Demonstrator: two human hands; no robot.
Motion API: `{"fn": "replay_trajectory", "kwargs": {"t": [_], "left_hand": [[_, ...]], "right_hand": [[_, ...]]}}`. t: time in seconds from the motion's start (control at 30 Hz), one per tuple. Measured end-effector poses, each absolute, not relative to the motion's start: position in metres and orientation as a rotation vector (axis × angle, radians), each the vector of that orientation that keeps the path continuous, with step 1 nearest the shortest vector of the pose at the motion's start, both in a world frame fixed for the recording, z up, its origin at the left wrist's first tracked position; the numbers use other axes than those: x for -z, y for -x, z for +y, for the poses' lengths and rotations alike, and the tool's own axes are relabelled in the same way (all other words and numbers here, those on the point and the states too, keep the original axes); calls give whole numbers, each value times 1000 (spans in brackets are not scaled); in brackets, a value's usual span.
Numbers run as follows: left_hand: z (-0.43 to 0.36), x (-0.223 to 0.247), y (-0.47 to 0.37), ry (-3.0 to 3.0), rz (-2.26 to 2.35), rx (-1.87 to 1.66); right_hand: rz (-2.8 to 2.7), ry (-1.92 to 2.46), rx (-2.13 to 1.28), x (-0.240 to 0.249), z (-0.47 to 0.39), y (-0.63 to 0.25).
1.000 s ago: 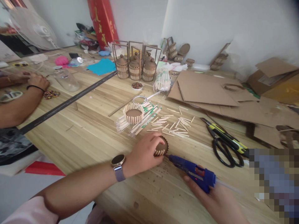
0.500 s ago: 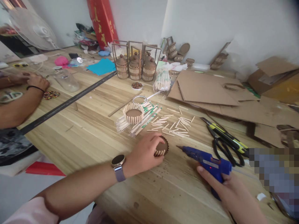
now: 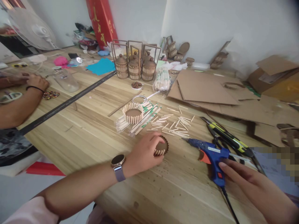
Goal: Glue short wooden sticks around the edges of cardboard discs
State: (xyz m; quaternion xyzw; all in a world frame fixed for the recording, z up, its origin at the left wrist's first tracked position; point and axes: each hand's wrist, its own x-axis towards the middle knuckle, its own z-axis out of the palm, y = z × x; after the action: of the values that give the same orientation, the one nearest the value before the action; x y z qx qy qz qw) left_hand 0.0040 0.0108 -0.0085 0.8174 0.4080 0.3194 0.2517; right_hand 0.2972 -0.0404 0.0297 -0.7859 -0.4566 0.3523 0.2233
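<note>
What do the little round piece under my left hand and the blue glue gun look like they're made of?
The round piece looks like matte brown cardboard with a corrugated edge, and pale wooden sticks stand along its side. The glue gun looks like smooth blue plastic with an orange trigger.

The glue gun (image 3: 211, 155) is blue with an orange trigger; the cardboard disc (image 3: 161, 147) is brown, edged with pale sticks; the scissors (image 3: 218, 137) are black.

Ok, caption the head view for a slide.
Left hand holds a stick-edged cardboard disc; right hand touches the blue glue gun.
</note>
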Motion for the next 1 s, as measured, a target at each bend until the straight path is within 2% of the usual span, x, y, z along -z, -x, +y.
{"fn": "replay_trajectory", "kwargs": {"t": [0.17, 0.4, 0.6, 0.77, 1.0], "left_hand": [[11, 9, -5, -2229, 1117, -877], [12, 12, -6, -2231, 1119, -878], [12, 13, -5, -2230, 1107, -889], [12, 12, -5, -2246, 1104, -895], [13, 12, -6, -2245, 1098, -904]], "right_hand": [[-1736, 2323, -481, -37, -42, -294], [-2317, 1467, 140, -20, -24, -257], [-2673, 1215, 231, -2, 16, -222], [-2724, 1304, 173, 0, 32, -206], [-2679, 1506, 101, -10, 11, -208]]}}
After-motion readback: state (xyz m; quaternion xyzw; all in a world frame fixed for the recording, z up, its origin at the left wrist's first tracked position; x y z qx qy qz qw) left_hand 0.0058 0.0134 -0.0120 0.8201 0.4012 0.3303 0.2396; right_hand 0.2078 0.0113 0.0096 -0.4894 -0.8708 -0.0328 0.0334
